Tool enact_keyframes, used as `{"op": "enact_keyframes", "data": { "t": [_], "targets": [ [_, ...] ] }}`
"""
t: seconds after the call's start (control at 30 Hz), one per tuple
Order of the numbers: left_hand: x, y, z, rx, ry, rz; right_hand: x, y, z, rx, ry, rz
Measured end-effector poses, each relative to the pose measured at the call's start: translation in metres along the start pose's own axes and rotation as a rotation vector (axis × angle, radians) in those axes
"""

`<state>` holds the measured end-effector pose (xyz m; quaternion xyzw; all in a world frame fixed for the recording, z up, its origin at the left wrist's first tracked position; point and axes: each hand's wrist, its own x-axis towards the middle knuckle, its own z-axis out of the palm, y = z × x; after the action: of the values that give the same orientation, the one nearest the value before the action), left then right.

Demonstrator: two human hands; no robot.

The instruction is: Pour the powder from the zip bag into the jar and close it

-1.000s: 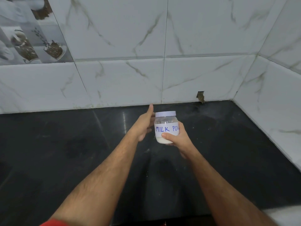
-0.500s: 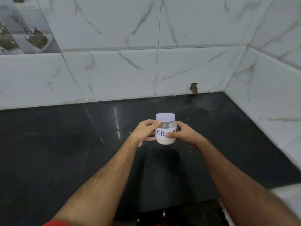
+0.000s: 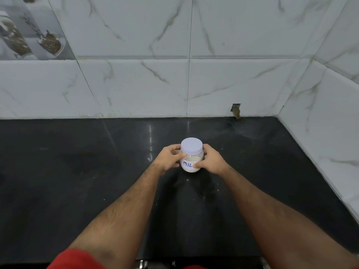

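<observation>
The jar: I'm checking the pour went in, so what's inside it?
White powder shows through the clear jar above its label. The lid, label and both hands hide the rest.

Black countertop (image 3: 77, 181), marble-look wall tiles (image 3: 136, 84), perhaps a chipped gap (image 3: 236, 110).

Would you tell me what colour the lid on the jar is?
The lid is pale lilac-white, seen best in the head view, atop the jar.
</observation>
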<state>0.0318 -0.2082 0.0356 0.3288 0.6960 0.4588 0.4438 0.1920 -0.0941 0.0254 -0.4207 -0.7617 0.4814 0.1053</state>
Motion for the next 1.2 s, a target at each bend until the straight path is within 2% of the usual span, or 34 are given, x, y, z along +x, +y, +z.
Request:
{"op": "enact_keyframes", "data": {
  "t": [0.23, 0.43, 0.9, 1.2],
  "targets": [
    [0.005, -0.004, 0.013, 0.054, 0.118, 0.029, 0.009, 0.005, 0.002, -0.05, 0.03, -0.067],
    [0.002, -0.006, 0.01, 0.073, 0.143, 0.014, 0.011, 0.001, 0.01, -0.094, 0.036, -0.11],
    [0.002, 0.003, 0.009, 0.21, 0.001, -0.001, 0.009, -0.012, 0.019, -0.216, 0.095, 0.021],
    [0.014, -0.008, 0.009, 0.21, -0.048, 0.005, 0.013, -0.014, 0.021, -0.228, 0.122, 0.111]
  ]
}}
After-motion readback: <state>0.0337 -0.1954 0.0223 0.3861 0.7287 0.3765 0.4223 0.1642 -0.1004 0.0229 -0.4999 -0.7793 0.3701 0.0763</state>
